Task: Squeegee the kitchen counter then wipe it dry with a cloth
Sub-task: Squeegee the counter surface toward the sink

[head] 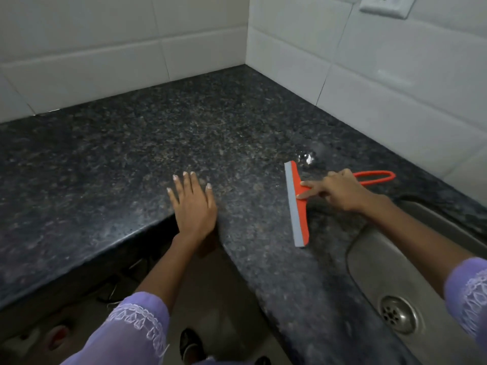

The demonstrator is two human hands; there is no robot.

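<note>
Sink [374, 262] bare; right hand [342, 192] grips squeegee [299, 204] on counter [158, 143].

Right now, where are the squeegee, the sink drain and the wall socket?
orange squeegee [303, 206], head view, on its orange head.
sink drain [397, 314], head view, on the strainer's centre.
wall socket [386, 3], head view, on its white plate.

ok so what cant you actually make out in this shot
- Cloth: none shows in the head view, so where it lies cannot be told.
- Squeegee handle: the right hand covers its middle, so how it is held is unclear.
- Sink: cut off by the right and bottom edges; no tap shows.
- Counter: apart from one puddle, the speckled stone hides how wet it is.
- Below the counter: too dark and blurred.
</note>
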